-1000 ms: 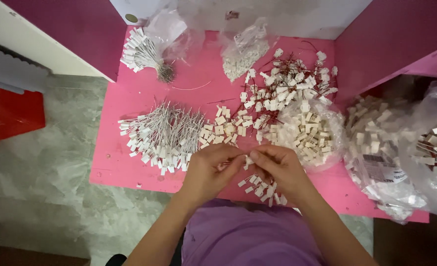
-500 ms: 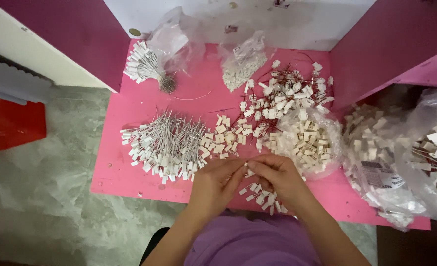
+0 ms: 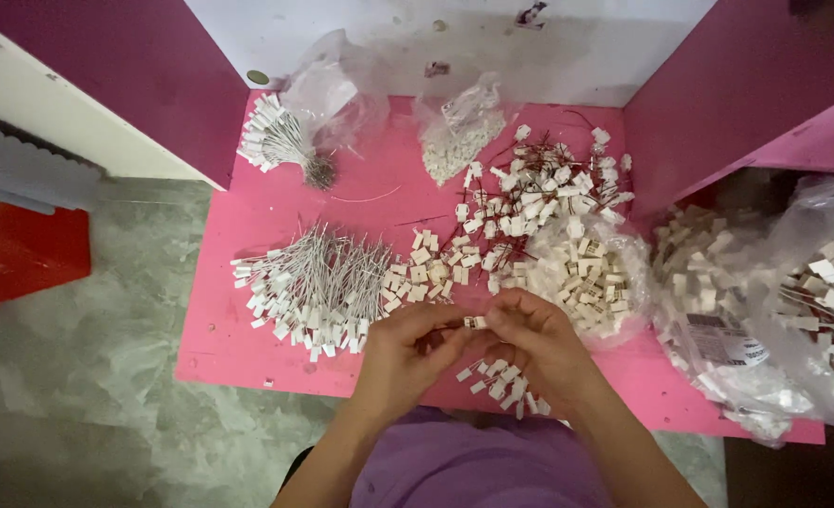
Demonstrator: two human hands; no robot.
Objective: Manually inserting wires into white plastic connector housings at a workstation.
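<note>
the small white connector (image 3: 474,323) sits between both hands above the pink table (image 3: 238,348) front edge, pinched at its left end by the left hand (image 3: 405,353) fingertips and at its right end by the right hand (image 3: 539,341) fingertips. both hands are curled, knuckles up, forearms converging from below.

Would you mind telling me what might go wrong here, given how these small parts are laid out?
1. The small white connector piece, pinched between left hand and right hand, could slip and vanish among lookalikes.
2. The loose white pieces near the pink table's front edge may get knocked off.
3. The fan of white-wired connectors could tangle.
</note>
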